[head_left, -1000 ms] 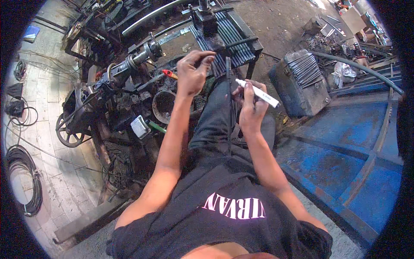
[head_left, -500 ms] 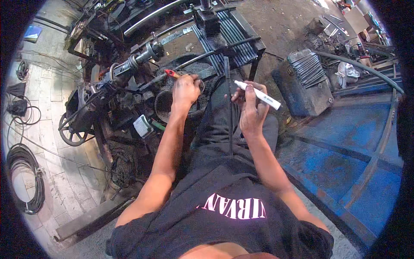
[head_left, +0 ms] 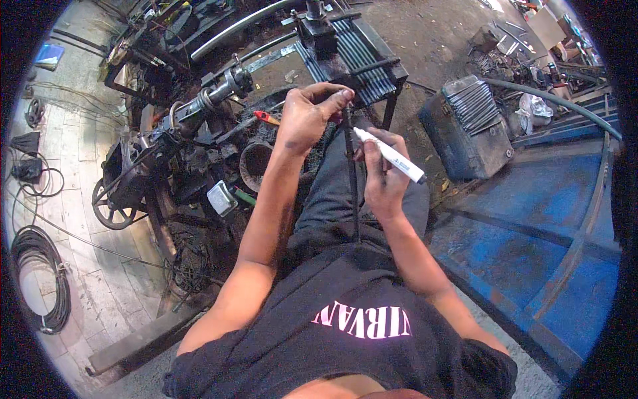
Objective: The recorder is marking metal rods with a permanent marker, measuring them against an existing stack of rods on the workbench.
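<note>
A long thin dark metal bar [head_left: 353, 193] runs from my lap away from me between my legs. My left hand [head_left: 306, 120] is closed at the bar's far end, thumb and fingers pinching it. In my right hand [head_left: 387, 178] is a white marker [head_left: 395, 157], its pale tip pointing at the bar a little below the left hand. The right fingertips are close to the bar; whether they touch it I cannot tell. Left of my left wrist, a red pointed tool [head_left: 266, 118] lies on the dark machine parts, its far side partly hidden.
A machine with a handwheel [head_left: 114, 203] stands at the left. Ahead, a small metal table [head_left: 392, 76] carries several rods. At right are a dark box [head_left: 465, 133] with rods on top and a blue metal frame [head_left: 525, 226]. Coiled cable [head_left: 43, 279] lies on the left floor.
My left hand has moved right and away from me, from beside the red tool onto the bar's far end. My right hand, with the marker, has shifted slightly left and nearer.
</note>
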### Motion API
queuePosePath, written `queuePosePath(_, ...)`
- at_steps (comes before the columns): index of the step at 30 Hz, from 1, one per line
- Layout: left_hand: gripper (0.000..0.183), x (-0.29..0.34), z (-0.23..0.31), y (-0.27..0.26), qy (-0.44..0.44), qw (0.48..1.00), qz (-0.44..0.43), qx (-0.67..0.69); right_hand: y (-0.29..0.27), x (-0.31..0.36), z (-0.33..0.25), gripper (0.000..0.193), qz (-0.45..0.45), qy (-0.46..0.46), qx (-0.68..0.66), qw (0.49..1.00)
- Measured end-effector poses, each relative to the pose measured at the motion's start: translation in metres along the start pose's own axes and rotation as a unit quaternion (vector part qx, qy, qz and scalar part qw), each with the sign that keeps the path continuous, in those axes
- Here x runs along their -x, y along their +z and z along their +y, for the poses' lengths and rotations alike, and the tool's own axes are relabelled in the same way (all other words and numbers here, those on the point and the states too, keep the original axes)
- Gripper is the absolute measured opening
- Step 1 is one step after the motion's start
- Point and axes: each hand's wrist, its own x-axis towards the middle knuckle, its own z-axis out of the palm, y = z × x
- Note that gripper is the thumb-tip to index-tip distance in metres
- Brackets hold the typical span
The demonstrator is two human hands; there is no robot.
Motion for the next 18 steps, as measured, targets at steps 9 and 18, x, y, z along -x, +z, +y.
queuePosePath(9, 0.021, 0.0022, -0.0015, 0.0018, 0.034, 0.998, 0.007, 0.043, 0.0009, 0.0008, -0.0034, 0.015, 0.012, 0.035, -0.05, 0.998)
queuePosePath(18, 0.02, 0.0031, -0.0057, -0.0031, 0.011, 0.996, 0.0, 0.083, 0.0013, 0.0009, -0.0026, 0.015, -0.007, -0.008, 0.045, 0.999)
